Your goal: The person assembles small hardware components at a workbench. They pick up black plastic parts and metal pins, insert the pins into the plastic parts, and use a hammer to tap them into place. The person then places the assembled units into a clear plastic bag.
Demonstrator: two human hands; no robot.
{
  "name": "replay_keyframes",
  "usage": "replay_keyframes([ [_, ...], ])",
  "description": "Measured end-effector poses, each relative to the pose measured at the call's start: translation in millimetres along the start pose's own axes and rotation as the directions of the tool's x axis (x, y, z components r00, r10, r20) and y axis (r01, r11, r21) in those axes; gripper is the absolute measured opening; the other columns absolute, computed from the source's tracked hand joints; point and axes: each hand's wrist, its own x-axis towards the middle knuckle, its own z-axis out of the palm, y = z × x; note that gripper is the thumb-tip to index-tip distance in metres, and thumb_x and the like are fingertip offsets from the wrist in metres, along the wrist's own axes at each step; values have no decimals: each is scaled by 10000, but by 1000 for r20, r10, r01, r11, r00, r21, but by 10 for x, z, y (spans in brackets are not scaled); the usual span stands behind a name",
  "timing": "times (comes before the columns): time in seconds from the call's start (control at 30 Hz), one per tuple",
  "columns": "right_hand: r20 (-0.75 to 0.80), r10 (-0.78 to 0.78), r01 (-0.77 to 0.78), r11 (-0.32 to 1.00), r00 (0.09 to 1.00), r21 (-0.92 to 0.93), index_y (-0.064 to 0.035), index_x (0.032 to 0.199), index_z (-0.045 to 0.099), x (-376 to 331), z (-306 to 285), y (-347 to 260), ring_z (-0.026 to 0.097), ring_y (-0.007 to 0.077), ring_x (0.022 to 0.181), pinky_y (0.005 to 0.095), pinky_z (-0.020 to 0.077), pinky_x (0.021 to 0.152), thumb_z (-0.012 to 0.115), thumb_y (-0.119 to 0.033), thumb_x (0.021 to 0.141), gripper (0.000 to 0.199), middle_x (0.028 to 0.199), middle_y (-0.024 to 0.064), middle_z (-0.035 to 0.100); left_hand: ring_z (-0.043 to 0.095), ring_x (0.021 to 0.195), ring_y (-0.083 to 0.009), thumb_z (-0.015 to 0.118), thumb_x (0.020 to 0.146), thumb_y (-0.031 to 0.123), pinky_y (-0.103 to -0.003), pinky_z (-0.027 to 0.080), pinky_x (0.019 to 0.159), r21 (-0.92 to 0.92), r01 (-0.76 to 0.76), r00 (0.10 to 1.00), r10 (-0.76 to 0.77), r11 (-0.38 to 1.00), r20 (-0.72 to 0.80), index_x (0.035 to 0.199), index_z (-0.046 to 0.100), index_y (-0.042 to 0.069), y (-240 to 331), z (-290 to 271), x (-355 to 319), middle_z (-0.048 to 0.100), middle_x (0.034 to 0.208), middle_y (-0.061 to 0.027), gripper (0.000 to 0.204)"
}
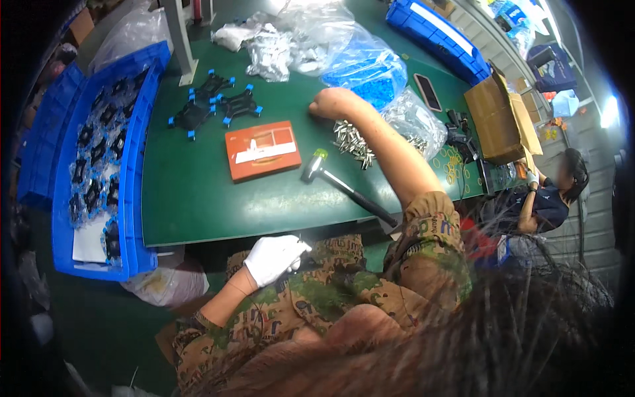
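My right hand (333, 104) is bare and reaches across the green table. Its fingers are curled closed beside a clear bag of small blue parts (370, 83), and whatever they hold is hidden. Just nearer than this hand lies a pile of short metal pins (354, 144). My left hand (274, 258), in a white glove, is over my lap in front of the table edge. Its fingers are pressed together, and I cannot make out what is in them. Between the hands are an orange-red block (262, 152) with pale strips on top and a mallet (347, 188) with a dark handle.
Black X-shaped frames with blue tips (215, 104) lie on the table (198, 205). More fill a blue bin (144, 225) on the left. Farther back are plastic bags (271, 53), a phone (428, 92) and a cardboard box (493, 119). A co-worker (546, 205) sits at the right.
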Motion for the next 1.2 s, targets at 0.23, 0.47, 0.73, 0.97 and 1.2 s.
replay_keyframes([
  [0.23,-185,-491,508,682,851,527,-23,1049,676,-1607,153,-885,681,368,888,426,549,789,579,-241,959,255,954,184,687,582,613,-68,595,1023,184,-214,459,557,-238,172,981,-189,956,-52,1025,732,12,169,19,-181,644,711,-7,220],
  [0.47,-186,-446,467,680,875,566,-14,911,618,-2338,726,-1191,628,402,854,501,502,752,545,-223,952,225,885,169,634,599,619,-80,577,1032,230,-248,487,565,18,146,989,-145,989,-36,923,688,43,252,49,-146,644,708,-9,243],
  [0.73,-107,-444,407,664,890,627,-6,836,613,-2496,776,-1100,610,426,787,518,478,712,544,-232,925,253,785,202,599,667,659,-262,500,1027,321,-374,542,636,303,-87,996,87,949,14,859,650,112,265,146,-165,665,714,-36,307],
  [0.97,-98,-521,436,582,848,686,8,823,589,-2520,800,-1044,593,415,736,482,479,681,563,-205,925,238,765,198,589,667,666,-263,517,1012,307,-383,533,618,342,-85,995,64,936,72,860,641,111,323,167,-202,664,719,-43,278],
  [1.2,29,-657,452,550,754,703,17,823,569,-2507,809,-969,572,427,728,485,470,676,546,-187,945,239,753,204,569,659,653,-273,549,996,310,-383,526,611,245,-208,976,186,947,111,854,652,111,215,246,-241,659,705,-59,265],
])
